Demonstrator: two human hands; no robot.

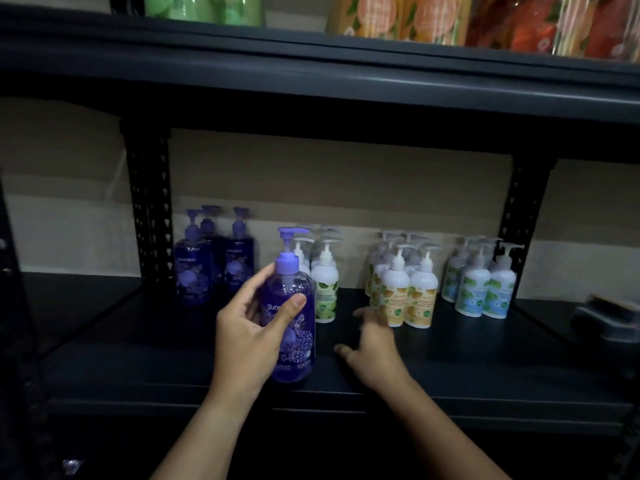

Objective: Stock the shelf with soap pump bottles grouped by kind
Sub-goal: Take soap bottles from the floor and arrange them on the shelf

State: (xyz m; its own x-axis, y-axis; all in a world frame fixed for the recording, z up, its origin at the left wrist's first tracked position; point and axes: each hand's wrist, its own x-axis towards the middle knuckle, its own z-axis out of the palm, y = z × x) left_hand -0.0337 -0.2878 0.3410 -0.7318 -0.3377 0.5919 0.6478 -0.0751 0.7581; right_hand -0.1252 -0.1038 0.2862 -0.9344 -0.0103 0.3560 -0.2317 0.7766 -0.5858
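My left hand [247, 336] grips a purple soap pump bottle [294, 320] upright, just above the front of the black shelf [485, 372]. My right hand [372, 348] hovers low over the shelf to its right, fingers spread and holding nothing. At the back left stand three purple bottles [211, 265]. To their right are white bottles with green labels [323, 282], then white bottles with orange labels [403, 289], then white bottles with blue-green labels [481, 282].
A black upper shelf [311, 74] overhangs the row, carrying green and orange packs. Perforated black uprights [150, 209] stand at the back left and back right. A dark flat object [609, 317] lies at the far right.
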